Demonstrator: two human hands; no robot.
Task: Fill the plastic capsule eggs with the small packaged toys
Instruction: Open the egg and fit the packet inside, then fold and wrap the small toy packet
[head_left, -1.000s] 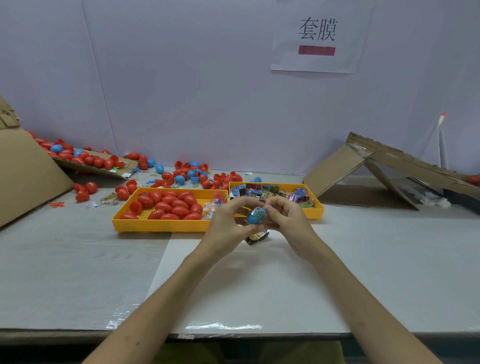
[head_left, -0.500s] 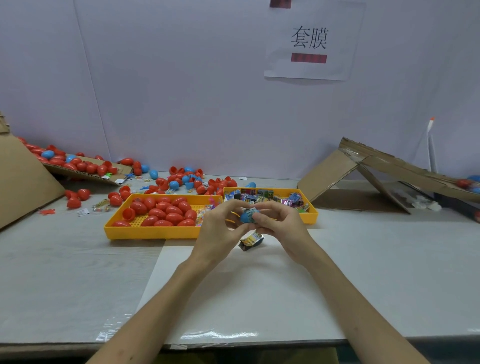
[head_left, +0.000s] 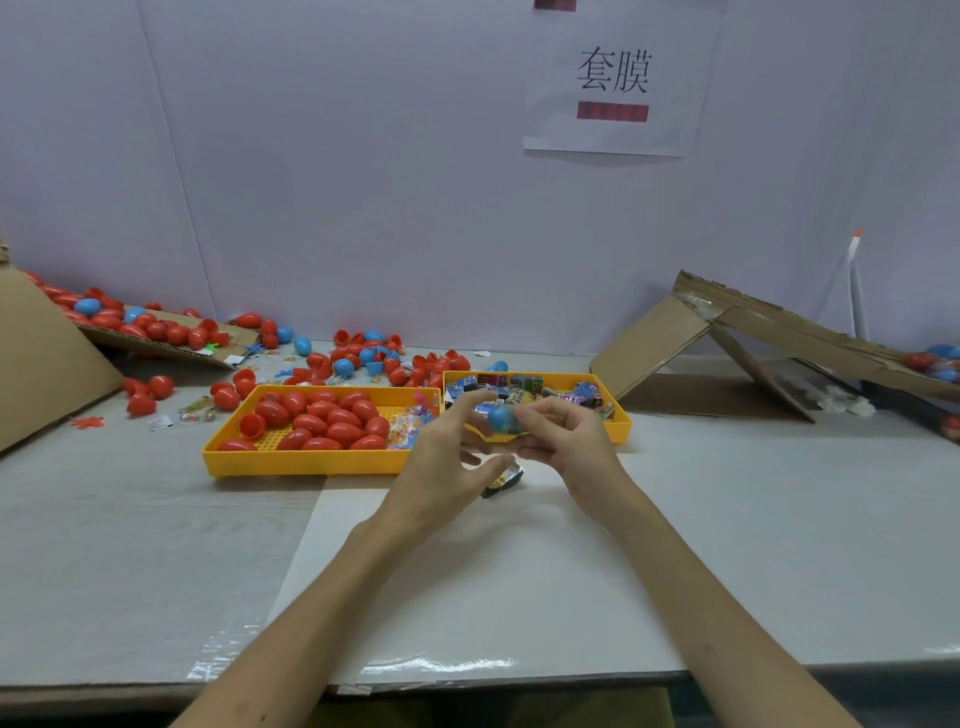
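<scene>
Pinched in the curled fingers of the right hand (head_left: 566, 441), a smooth blue capsule egg (head_left: 500, 419) is held just in front of the near rim of the yellow plastic toy tray (head_left: 623, 431). The left hand (head_left: 441, 457) is seen beside the egg, blurred, with its fingers spread loose and nothing gripped. Glossy packaged toys (head_left: 524, 385) are heaped inside that tray. One dark shiny packet (head_left: 506, 480) lies before it. Left of it, a second tray (head_left: 291, 462) with a gridded floor is filled with rounded red eggs (head_left: 332, 421).
</scene>
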